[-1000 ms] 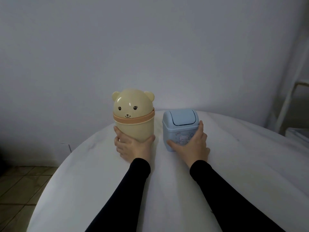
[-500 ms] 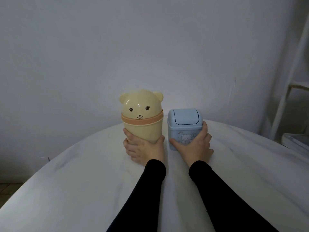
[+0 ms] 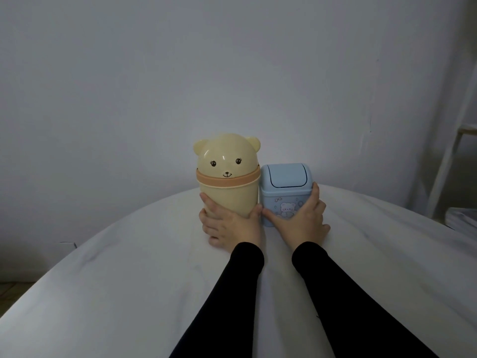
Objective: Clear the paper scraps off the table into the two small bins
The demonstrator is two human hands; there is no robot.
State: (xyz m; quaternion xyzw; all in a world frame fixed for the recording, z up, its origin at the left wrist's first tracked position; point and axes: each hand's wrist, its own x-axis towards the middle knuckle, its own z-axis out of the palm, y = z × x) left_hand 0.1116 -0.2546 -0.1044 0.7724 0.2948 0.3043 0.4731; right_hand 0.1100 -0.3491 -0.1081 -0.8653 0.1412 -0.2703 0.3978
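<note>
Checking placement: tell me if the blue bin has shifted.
Yes: blue bin and bear bin closed their gap. Against the table edge, cannot tell; camera moved.

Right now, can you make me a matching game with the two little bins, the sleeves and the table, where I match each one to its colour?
Things:
1. bear bin
2. small bin with the swing lid
3. sleeves
4. table

Colours:
A. black
B. white
C. light blue
D. cream yellow with an orange band

Right pairs: 1-D, 2-C, 3-A, 4-B.

The left hand holds the bear bin and the right hand holds the small bin.
</note>
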